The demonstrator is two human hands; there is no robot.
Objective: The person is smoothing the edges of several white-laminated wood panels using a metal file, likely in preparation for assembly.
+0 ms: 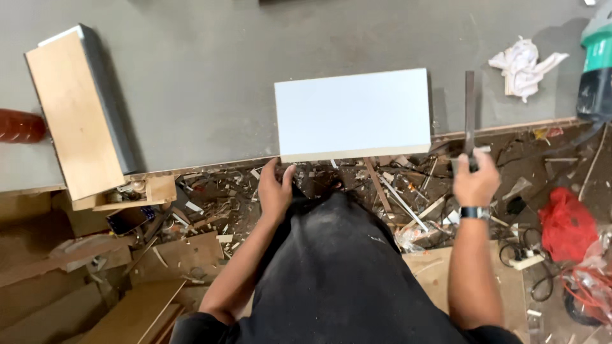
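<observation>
Steadying a white panel (352, 113) at the worktop (204, 76) edge.
Left hand (275, 188) fingers pinch its corner; right hand (475, 181) is closed around what looks like a flat file (470, 105); keep the panel pinned firmly.

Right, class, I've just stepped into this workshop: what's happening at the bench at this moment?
A person stands at a grey workbench, seen from above. Their left hand grips the near left corner of a white rectangular panel that lies flat at the bench edge. Their right hand holds a long, dark flat tool, possibly a file, just right of the panel and not touching it. A wooden box piece and a crumpled rag also lie on the bench. Wood scraps litter the floor below.
</observation>
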